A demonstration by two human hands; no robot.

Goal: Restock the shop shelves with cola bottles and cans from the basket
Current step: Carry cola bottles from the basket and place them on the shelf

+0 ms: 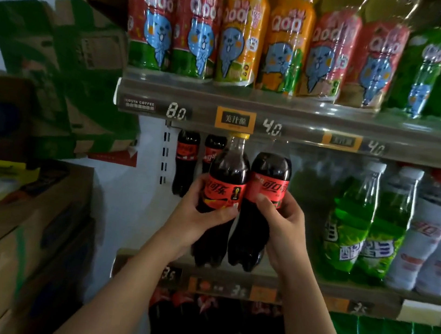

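The step in hand is placing: two cola bottles are being set on the middle shelf (pixel 337 292) together, one in each hand. The left hand (pixel 200 220) grips the left bottle (pixel 228 173) with its fingers curled round the label from the left and the thumb across the front. The right hand (pixel 284 229) grips the right bottle (pixel 269 171) the same way from the right, thumb on the label. Both bottles rise above the hands, nearly upright. They touch side by side between the two palms.

Their bases hang below the hands at the shelf's front edge. Whether they rest on it or hover just above cannot be told. The yellow cap of the left bottle sits close under the price rail (pixel 304 127) of the shelf above.

Beyond the left hand, deeper in, two back bottles (pixel 186 159) of cola already stand, with open space in front of them. To the right of the right hand, apart from it, stand green bottles (pixel 347 227).

The next move likely calls for pushing both bottles inward and a little left, into line with the back bottles. The caps must stay clear of the rail and the bases must sit flat before either hand lets go.
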